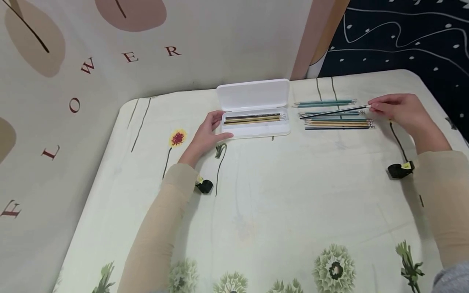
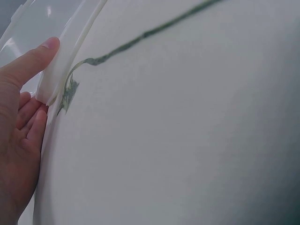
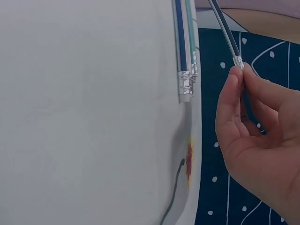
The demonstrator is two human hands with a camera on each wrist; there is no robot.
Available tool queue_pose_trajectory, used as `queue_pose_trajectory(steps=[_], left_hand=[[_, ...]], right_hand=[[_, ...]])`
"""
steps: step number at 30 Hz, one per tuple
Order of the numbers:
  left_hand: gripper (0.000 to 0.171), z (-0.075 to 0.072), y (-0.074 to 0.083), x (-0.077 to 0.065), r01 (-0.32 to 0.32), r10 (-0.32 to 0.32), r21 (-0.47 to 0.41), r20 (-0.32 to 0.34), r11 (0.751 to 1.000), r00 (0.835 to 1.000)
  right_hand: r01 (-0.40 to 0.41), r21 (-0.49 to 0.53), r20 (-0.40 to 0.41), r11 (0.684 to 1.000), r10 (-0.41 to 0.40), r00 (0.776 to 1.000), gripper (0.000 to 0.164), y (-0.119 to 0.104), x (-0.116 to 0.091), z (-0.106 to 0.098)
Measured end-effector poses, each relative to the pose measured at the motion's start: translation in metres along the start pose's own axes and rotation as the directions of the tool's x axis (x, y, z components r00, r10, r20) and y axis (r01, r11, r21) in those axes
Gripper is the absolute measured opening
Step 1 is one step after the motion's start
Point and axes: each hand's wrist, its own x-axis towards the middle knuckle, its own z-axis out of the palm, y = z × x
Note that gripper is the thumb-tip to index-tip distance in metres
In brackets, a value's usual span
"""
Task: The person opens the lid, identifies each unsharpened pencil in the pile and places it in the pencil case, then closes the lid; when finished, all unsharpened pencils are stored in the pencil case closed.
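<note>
An open white plastic pencil case lies toward the back of the table, its lid tipped up behind it. Inside are a few dark and gold-coloured pencils. My left hand holds the case by its left end; in the left wrist view the thumb lies over the rim and the other fingers are against the outside. My right hand pinches a dark striped pencil by its eraser end, above several loose pencils. In the right wrist view thumb and fingertips meet at its silver ferrule.
Two teal pencils lie behind the other loose ones. A pale flower-printed cloth covers the table. Behind it hangs a light printed fabric, with dark patterned fabric at the right. Small black devices sit at both wrists.
</note>
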Motion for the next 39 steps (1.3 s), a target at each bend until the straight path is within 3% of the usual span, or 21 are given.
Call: queue_pose_trajectory(steps=[4, 9, 16, 30, 39], left_hand=[[0.085, 0.0, -0.001, 0.0, 0.004, -0.004, 0.007, 0.001, 1.0, 1.0], [0.085, 0.0, 0.0, 0.0, 0.004, -0.004, 0.015, -0.002, 1.0, 1.0], [0.085, 0.001, 0.001, -0.001, -0.001, 0.001, 0.013, -0.004, 1.0, 1.0], [0.085, 0.001, 0.001, -0.001, -0.008, 0.008, 0.012, -0.003, 1.0, 1.0], [0.085, 0.001, 0.0, 0.0, -0.005, 0.005, 0.005, -0.004, 1.0, 1.0]], right_hand=[[-0.021, 0.124, -0.011, 0.992, 0.022, 1.0, 0.012, -0.006, -0.001, 0.0], [-0.026, 0.279, -0.019, 0.96, 0.032, 0.999, 0.008, -0.012, -0.002, 0.001], [-0.017, 0.375, -0.009, 0.927, 0.022, 1.0, 0.008, -0.021, -0.004, 0.007], [0.024, 0.479, 0.024, 0.877, -0.041, 0.999, 0.011, -0.04, 0.004, 0.04], [0.004, 0.372, 0.024, 0.928, -0.014, 1.0, 0.024, -0.055, 0.014, 0.07]])
